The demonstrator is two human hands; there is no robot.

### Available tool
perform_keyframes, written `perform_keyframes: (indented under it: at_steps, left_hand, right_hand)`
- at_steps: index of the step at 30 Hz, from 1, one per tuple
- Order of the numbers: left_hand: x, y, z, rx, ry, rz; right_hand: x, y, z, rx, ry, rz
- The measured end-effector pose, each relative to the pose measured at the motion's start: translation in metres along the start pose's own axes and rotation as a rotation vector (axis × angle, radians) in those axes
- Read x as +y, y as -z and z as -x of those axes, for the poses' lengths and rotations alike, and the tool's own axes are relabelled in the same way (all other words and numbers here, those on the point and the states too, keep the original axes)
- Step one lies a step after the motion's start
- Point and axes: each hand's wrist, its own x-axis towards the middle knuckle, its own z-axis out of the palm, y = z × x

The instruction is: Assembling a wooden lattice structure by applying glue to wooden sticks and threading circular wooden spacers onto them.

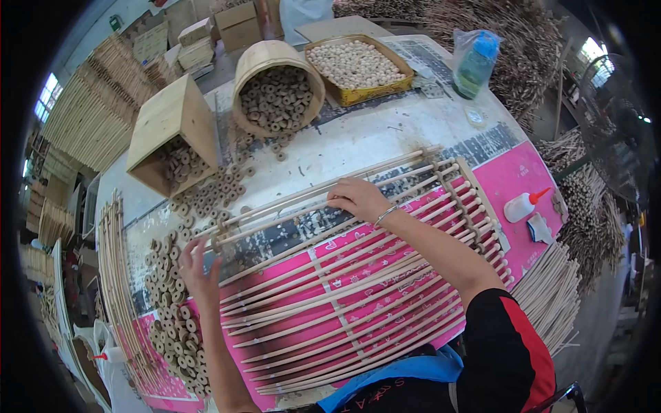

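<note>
Your right hand (361,198) has its grip drawn together on a thin wooden rod (275,223), which slants over the far edge of the rod rows. Your left hand (198,272) is beside that rod's left end, its grip apart, thumb and fingers spread next to a brown ring (216,242); you cannot tell from here whether it touches the ring. Below your hands, pale rods (385,296) lie side by side on a pink sheet (506,175), their right ends crossing a row of rings.

As for writing, your dark shirt (475,372) bears red letters across the chest, partly cut off by the lower edge. The pink sheet carries small white printed figures, and dark strips (489,141) on the tabletop (372,127) show fine pale print too small to read. A white squeeze bottle (518,208) with a red tip stands right of the rods.

Loose rings (186,341) heap by your left forearm. Farther off, a round wooden bucket (258,55) and a square wooden box (169,127) lie tipped, both holding rings, near a yellow tray (375,91) of pale beads (354,63).
</note>
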Motion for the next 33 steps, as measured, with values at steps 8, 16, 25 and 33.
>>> perform_keyframes:
  at_steps: [8,16,25,33]
  left_hand:
    - [0.013,-0.018,-0.015,-0.039,-0.080,-0.086]
    - [0.010,-0.027,-0.009,-0.030,0.006,-0.077]
    - [0.012,-0.034,-0.009,-0.027,0.007,-0.057]
    - [-0.087,-0.019,-0.036,0.112,0.147,-0.177]
  right_hand:
    - [0.014,0.013,0.006,0.007,0.014,0.021]
    - [0.004,0.008,-0.004,0.062,0.057,0.075]
    - [-0.005,0.009,-0.004,0.143,0.069,0.221]
    - [-0.035,0.039,0.023,-0.105,0.118,0.097]
